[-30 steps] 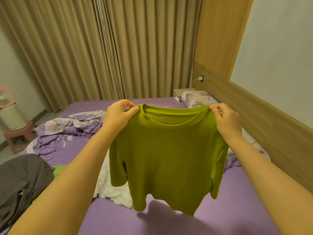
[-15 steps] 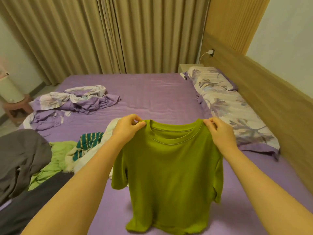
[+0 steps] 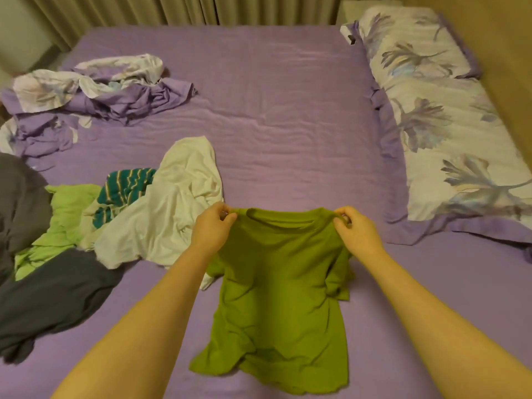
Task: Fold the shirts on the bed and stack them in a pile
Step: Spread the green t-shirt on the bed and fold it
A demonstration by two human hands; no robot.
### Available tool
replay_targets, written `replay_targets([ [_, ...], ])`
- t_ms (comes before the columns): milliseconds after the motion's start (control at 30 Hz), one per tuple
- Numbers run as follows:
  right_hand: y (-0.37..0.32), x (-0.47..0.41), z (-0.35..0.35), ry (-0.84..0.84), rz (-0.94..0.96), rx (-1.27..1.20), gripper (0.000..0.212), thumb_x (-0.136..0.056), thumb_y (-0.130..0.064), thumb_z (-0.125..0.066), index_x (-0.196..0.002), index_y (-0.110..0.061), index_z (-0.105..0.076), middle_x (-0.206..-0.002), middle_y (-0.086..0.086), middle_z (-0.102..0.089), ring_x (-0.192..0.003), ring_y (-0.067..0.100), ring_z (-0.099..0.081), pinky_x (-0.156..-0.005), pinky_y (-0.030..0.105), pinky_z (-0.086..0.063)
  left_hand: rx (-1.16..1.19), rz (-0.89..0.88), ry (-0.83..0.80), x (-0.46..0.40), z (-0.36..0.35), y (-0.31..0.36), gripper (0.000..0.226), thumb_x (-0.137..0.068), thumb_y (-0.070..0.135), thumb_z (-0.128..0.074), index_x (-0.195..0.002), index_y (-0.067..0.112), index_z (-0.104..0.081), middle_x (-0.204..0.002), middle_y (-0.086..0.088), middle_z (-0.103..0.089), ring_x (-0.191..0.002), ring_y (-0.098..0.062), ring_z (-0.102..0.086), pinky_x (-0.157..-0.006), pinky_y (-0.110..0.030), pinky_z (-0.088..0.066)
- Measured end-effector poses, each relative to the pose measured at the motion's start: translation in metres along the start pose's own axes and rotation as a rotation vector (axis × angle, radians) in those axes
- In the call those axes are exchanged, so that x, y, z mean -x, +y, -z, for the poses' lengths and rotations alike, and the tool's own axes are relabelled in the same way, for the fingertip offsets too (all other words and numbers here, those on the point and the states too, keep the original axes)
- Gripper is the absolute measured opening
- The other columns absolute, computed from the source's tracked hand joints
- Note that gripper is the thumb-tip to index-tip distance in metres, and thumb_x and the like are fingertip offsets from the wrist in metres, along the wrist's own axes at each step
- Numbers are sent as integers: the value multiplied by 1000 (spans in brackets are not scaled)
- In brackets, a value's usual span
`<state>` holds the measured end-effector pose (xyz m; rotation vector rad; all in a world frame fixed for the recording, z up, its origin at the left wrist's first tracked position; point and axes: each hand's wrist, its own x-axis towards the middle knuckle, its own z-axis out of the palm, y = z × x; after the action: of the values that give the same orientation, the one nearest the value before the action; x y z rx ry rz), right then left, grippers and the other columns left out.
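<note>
Purple sheet (image 3: 273, 96) covers the bed, floral pillows (image 3: 437, 116) at three o'clock, tan curtains (image 3: 187, 8) at twelve, unfolded clothes (image 3: 121, 214) at nine. Left hand (image 3: 211, 230) and right hand (image 3: 355, 231) each pinch a shoulder of the olive-green T-shirt (image 3: 276, 298), which trails toward six o'clock, hem on the sheet.

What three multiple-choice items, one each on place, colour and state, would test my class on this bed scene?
1. Where does the crumpled white shirt lie?
A. left of the olive-green T-shirt
B. on the floral pillows
C. under the curtain

2. What colour is the bed sheet?
A. grey
B. purple
C. white

3. How is the olive-green T-shirt held?
A. by its hem
B. not at all
C. by its shoulders, both hands pinching

Answers: 1 A, it lies beside the left hand. 2 B, the bare sheet shows purple. 3 C, the left hand and right hand pinch either side of the collar.
</note>
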<state>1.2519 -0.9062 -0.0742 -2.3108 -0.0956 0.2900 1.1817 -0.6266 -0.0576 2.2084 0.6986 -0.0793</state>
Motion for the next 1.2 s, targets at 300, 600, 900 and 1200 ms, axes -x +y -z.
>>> replay_targets([
  [300, 38, -79, -53, 67, -54, -25, 17, -92, -22, -58, -101, -10, -66, -96, 13, -70, -90, 30, -64, -79, 39, -49, 52, 17, 1, -84, -50, -12, 15, -91, 24, -58, -99, 13, -65, -91, -1, -61, -83, -19, -57, -72, -29, -44],
  [600, 69, -170, -80, 220, -17, 136, 23, -95, -30, -52, -107, -14, -65, -105, 14, -68, -95, 35, -63, -79, 45, -50, -113, -151, 114, -196, -78, -10, 19, -93, 28, -56, -103, 16, -68, -102, -6, -67, -90, -26, -61, -75, -38, -49],
  [900, 117, -235, -130, 112, -39, 189, 20, -91, -18, -57, -106, -9, -66, -106, 18, -66, -98, 36, -59, -85, 44, -46, -297, -77, 35, -272, -139, -40, 20, -91, 26, -59, -106, 16, -67, -108, -12, -67, -101, -33, -60, -81, -39, -46],
  [1200, 158, -216, -139, 153, -118, 52, 59, -88, -30, -60, -138, -3, -41, -134, 17, -51, -122, 33, -48, -104, 46, -38, -463, -674, 187, -244, -223, -33, 34, -76, 18, -50, -107, 15, -65, -113, -13, -61, -109, -34, -49, -90, -47, -45],
])
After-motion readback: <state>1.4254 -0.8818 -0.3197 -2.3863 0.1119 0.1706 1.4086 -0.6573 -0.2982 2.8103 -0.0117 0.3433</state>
